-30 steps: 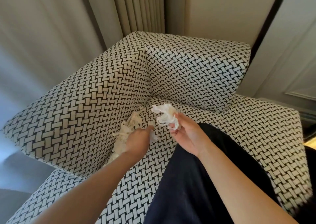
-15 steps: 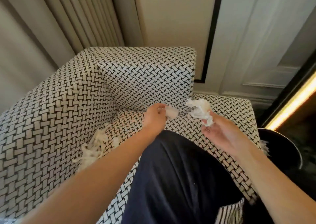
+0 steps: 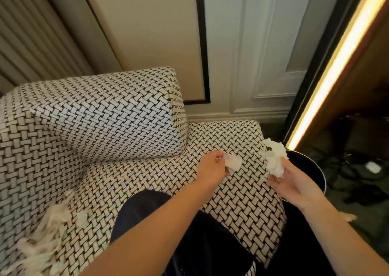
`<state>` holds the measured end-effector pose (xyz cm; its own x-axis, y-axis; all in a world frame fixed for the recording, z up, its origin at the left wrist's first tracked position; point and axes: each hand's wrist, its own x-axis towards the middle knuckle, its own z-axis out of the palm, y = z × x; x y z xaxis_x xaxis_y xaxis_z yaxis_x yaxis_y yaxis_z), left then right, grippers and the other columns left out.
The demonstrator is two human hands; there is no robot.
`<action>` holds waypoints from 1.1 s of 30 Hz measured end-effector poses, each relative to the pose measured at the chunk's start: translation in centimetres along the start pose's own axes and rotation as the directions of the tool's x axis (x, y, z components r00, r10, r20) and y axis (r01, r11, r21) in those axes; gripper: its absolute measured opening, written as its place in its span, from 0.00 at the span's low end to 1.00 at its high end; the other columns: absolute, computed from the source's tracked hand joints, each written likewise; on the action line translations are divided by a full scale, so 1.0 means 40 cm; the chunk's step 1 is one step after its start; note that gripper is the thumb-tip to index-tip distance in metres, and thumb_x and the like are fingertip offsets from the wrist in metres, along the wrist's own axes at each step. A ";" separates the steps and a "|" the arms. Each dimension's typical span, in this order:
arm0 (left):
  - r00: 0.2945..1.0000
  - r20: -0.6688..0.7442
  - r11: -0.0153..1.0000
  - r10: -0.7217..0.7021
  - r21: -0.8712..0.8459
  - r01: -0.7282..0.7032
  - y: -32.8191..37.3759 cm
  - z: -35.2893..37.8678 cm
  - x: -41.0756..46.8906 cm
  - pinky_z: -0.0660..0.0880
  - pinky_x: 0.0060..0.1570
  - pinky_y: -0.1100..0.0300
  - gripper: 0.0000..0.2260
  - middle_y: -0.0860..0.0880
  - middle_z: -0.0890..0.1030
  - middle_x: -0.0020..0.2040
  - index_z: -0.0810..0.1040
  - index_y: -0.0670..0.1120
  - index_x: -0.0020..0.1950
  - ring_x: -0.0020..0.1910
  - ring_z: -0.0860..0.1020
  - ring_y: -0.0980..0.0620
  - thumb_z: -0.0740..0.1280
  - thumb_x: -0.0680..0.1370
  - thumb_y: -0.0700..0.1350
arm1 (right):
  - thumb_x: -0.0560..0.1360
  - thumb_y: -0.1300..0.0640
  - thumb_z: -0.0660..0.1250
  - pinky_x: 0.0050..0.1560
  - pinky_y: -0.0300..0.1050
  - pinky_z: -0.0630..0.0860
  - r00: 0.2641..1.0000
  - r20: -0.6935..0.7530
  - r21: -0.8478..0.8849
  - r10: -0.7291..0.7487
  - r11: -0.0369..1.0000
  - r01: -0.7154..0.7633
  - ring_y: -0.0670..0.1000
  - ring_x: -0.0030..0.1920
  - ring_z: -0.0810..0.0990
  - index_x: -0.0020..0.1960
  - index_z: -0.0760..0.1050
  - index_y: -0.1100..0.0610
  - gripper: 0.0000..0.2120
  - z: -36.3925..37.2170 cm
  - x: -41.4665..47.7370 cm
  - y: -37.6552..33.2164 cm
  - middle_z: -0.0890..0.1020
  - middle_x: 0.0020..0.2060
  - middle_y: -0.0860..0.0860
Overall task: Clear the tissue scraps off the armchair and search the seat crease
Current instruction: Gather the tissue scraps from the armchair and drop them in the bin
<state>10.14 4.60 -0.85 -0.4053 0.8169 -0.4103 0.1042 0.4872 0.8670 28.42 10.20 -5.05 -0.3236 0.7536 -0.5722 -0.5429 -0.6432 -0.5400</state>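
Pinching a small scrap (image 3: 233,163) in the left hand (image 3: 211,167), above the armchair (image 3: 105,115) seat. Clutching a crumpled wad (image 3: 273,159) in the right hand (image 3: 294,182), fingers curled, just over the rim of a black bin (image 3: 311,162). Leaving loose scraps (image 3: 52,229) strewn along the seat's left crease.

Soft, even light fills the room, while a warm yellow light strip (image 3: 336,65) at the right glares, blown out to near white along its core, and the floor (image 3: 347,170) beneath it sinks into deep shadow. The wide lens bends the wall panelling (image 3: 263,44) and the armchair (image 3: 105,115) outline. Blur smears the tissue scraps (image 3: 42,244) at lower left.
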 end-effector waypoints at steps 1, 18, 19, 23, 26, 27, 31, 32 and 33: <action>0.999 0.021 0.999 -0.026 -0.029 0.026 -0.001 0.017 0.007 0.79 0.47 0.61 0.11 0.43 0.75 0.60 0.75 0.44 0.61 0.54 0.78 0.48 0.58 0.81 0.37 | 0.79 0.55 0.60 0.50 0.45 0.73 0.998 -0.058 0.029 0.014 1.000 -0.013 0.51 0.55 0.76 0.64 0.72 0.57 0.15 -0.013 0.012 -0.004 0.78 0.58 0.56; 0.965 0.163 0.943 -0.206 -0.230 0.240 -0.007 0.126 0.033 0.77 0.39 0.67 0.09 0.44 0.75 0.61 0.75 0.49 0.53 0.52 0.78 0.50 0.60 0.80 0.37 | 0.78 0.43 0.57 0.74 0.56 0.56 0.972 -0.226 0.549 -0.058 0.817 0.176 0.61 0.73 0.60 0.76 0.54 0.60 0.33 -0.100 0.124 -0.054 0.63 0.73 0.59; 0.965 0.168 0.943 -0.202 -0.233 0.238 -0.007 0.125 0.031 0.77 0.39 0.67 0.09 0.44 0.75 0.60 0.75 0.49 0.54 0.52 0.79 0.51 0.60 0.80 0.37 | 0.77 0.42 0.56 0.74 0.57 0.53 0.978 -0.199 0.560 -0.067 0.811 0.170 0.61 0.74 0.58 0.76 0.52 0.61 0.35 -0.100 0.122 -0.055 0.61 0.74 0.59; 0.967 0.168 0.943 -0.191 -0.242 0.228 0.002 0.122 0.020 0.76 0.38 0.67 0.09 0.44 0.75 0.59 0.74 0.49 0.53 0.50 0.79 0.52 0.59 0.80 0.37 | 0.77 0.39 0.55 0.74 0.58 0.49 0.984 -0.132 0.505 -0.117 0.846 0.168 0.59 0.75 0.54 0.76 0.52 0.59 0.36 -0.102 0.114 -0.054 0.59 0.75 0.56; 0.969 0.154 0.938 -0.193 -0.259 0.228 0.006 0.118 0.016 0.78 0.40 0.65 0.09 0.44 0.75 0.58 0.73 0.50 0.49 0.50 0.79 0.51 0.58 0.81 0.37 | 0.64 0.44 0.69 0.73 0.58 0.50 0.980 -0.073 0.421 -0.185 0.885 0.198 0.59 0.75 0.54 0.75 0.57 0.56 0.45 -0.098 0.102 -0.058 0.71 0.68 0.53; 0.969 0.150 0.938 -0.194 -0.261 0.228 0.005 0.117 0.016 0.78 0.41 0.65 0.08 0.44 0.75 0.58 0.74 0.49 0.51 0.51 0.79 0.50 0.58 0.80 0.37 | 0.57 0.45 0.72 0.73 0.58 0.51 0.976 -0.064 0.400 -0.207 0.891 0.215 0.60 0.75 0.55 0.75 0.58 0.55 0.50 -0.098 0.098 -0.058 0.74 0.62 0.52; 0.973 0.145 0.940 -0.181 -0.263 0.215 0.006 0.111 0.021 0.78 0.43 0.64 0.10 0.43 0.76 0.59 0.74 0.45 0.58 0.51 0.80 0.49 0.58 0.80 0.36 | 0.63 0.45 0.70 0.73 0.59 0.54 0.960 0.011 0.279 -0.280 0.923 0.266 0.60 0.73 0.59 0.74 0.61 0.50 0.41 -0.087 0.087 -0.049 0.75 0.59 0.50; 0.974 0.139 0.942 -0.178 -0.262 0.209 0.008 0.111 0.022 0.78 0.43 0.64 0.10 0.43 0.76 0.59 0.75 0.45 0.58 0.52 0.80 0.49 0.58 0.80 0.37 | 0.69 0.45 0.65 0.73 0.58 0.56 0.956 0.039 0.209 -0.291 0.938 0.277 0.59 0.72 0.62 0.73 0.62 0.49 0.34 -0.081 0.084 -0.043 0.75 0.62 0.49; 0.976 0.133 0.944 -0.174 -0.260 0.204 0.009 0.112 0.022 0.78 0.42 0.65 0.10 0.43 0.76 0.59 0.75 0.45 0.58 0.52 0.80 0.49 0.58 0.80 0.37 | 0.73 0.45 0.61 0.72 0.57 0.58 0.954 0.075 0.112 -0.291 0.953 0.282 0.57 0.71 0.65 0.73 0.63 0.49 0.29 -0.073 0.080 -0.036 0.74 0.65 0.48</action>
<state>13.90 6.88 -2.15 -0.2928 0.7531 -0.5892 -0.2203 0.5465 0.8080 30.43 13.15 -7.91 -0.2085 0.9161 -0.3424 -0.6954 -0.3851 -0.6067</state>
